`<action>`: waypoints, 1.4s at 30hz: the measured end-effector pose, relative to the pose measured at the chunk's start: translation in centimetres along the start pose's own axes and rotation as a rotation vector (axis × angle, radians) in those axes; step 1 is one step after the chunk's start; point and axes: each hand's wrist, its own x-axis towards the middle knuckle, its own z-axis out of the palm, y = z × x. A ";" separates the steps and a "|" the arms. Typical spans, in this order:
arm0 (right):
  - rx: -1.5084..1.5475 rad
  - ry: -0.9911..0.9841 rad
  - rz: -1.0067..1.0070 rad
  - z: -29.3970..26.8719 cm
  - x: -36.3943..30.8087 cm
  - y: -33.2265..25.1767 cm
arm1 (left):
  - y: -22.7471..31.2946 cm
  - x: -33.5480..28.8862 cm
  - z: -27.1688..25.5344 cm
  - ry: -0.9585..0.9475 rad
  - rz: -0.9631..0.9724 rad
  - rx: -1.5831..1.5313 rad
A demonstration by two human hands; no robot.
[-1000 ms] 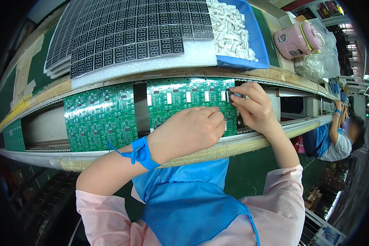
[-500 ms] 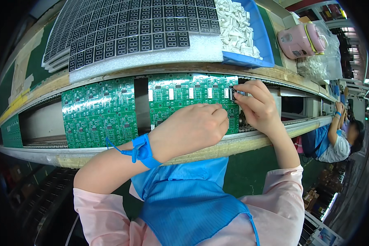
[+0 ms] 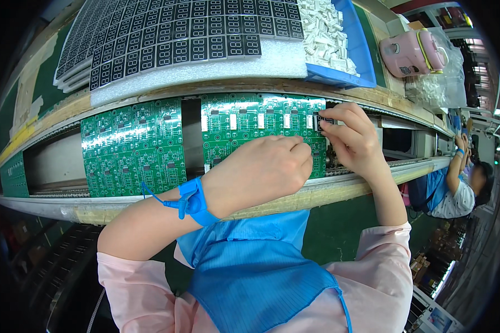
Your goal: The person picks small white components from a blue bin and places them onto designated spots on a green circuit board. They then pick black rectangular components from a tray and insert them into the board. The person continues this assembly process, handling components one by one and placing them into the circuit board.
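My right hand [image 3: 353, 136] pinches a small black digit display [image 3: 321, 121] between thumb and fingers. It is at the far right end of a green circuit board panel [image 3: 228, 119], beside the last of several white connectors [image 3: 310, 122] along the panel's upper row. My left hand [image 3: 264, 172] lies across the panel's lower part with its fingers curled under; whatever they may hold is hidden. A blue wrist strap [image 3: 194, 203] with a cord circles my left wrist.
Another green panel [image 3: 133, 147] lies to the left on the rails. Behind the rail, rows of digit displays [image 3: 189, 28] sit on white foam [image 3: 261, 69]. A blue bin [image 3: 366, 72] holds white connectors. A pink container [image 3: 408, 53] stands at right; a co-worker [image 3: 455, 183] is beyond.
The digit display in my right hand has shifted slightly and shows more of its face. My left hand stays over the panel, nearly still. The whole view has moved a little.
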 end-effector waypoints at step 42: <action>-0.025 -0.140 0.113 -1.4 0.7 -1.5 | 0.1 0.2 0.2 0.042 0.011 0.030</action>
